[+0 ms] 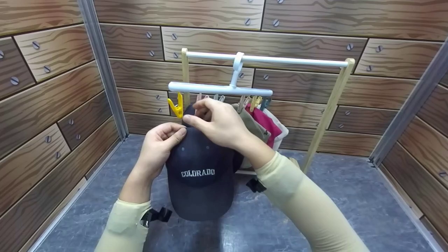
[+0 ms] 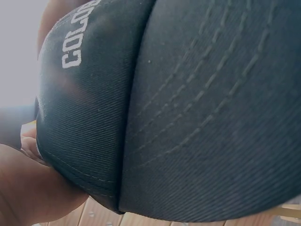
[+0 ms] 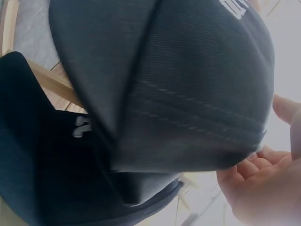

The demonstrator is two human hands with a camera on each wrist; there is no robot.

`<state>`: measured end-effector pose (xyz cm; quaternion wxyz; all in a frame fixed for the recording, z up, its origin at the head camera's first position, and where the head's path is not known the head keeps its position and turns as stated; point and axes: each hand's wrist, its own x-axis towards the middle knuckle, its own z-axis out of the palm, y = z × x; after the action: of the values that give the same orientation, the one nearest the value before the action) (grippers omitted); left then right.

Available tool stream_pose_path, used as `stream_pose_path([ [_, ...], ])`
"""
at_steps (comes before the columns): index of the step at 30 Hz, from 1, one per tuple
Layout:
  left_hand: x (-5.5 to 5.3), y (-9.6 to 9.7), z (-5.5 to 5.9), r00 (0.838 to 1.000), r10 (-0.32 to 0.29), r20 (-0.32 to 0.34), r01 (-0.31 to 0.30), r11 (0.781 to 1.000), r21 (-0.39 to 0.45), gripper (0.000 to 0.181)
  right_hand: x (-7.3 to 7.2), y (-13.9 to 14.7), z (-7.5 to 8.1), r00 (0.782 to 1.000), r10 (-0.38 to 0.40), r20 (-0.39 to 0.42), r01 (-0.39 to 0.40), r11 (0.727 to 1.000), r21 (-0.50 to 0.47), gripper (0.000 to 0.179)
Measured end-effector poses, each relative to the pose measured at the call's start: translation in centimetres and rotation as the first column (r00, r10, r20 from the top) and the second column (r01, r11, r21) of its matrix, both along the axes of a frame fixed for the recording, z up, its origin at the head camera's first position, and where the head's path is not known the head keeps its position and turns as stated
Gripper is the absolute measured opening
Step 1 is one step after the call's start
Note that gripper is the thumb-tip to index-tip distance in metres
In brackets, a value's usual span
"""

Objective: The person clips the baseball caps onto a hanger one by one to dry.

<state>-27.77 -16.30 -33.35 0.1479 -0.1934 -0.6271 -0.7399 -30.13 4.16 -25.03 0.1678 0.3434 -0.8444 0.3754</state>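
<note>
A dark navy baseball cap [image 1: 201, 157] with white COLORADO lettering hangs brim down in front of the hanger. My left hand [image 1: 159, 145] pinches its upper left edge between thumb and fingers. At the top of the cap, my right hand [image 1: 220, 122] holds the fabric, thumb in front and fingers curled behind; the fingertips are partly hidden. A yellow clip [image 1: 176, 106] hangs from the left end of the light blue hanger [image 1: 210, 88], right beside the cap's top. In the right wrist view, the cap [image 3: 197, 89] covers part of another dark cap [image 3: 61, 165].
Olive [image 1: 253, 124], red [image 1: 264, 120] and white [image 1: 281, 133] fabric items hang from clips on the hanger's right half. The hanger hooks over the white rail [image 1: 294, 61] of a wooden stand [image 1: 327, 115]. Wood-patterned walls surround the grey floor [image 1: 350, 203].
</note>
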Motion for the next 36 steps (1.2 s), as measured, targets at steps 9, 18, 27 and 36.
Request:
stream_pose_path([
  [9,0.0,0.0,-0.1,1.000,0.012,0.003,-0.012,1.000,-0.022,0.007,0.4,-2.1,1.7,0.993,-0.102,-0.058,0.108,0.989,0.103,0.047],
  [18,0.1,-0.3,-0.3,1.000,0.014,0.017,-0.013,0.999,-0.031,0.007,0.4,-3.2,2.2,0.983,-0.169,-0.078,0.177,0.978,0.107,0.045],
  [27,0.1,-0.2,-0.5,1.000,0.006,0.023,-0.006,1.000,-0.015,0.007,0.3,-4.2,2.2,0.958,-0.255,-0.128,0.271,0.954,0.127,0.051],
  [36,0.0,-0.4,-0.6,1.000,0.008,0.025,-0.008,1.000,-0.015,0.007,0.7,-5.1,2.4,0.920,-0.322,-0.223,0.355,0.926,0.127,0.059],
])
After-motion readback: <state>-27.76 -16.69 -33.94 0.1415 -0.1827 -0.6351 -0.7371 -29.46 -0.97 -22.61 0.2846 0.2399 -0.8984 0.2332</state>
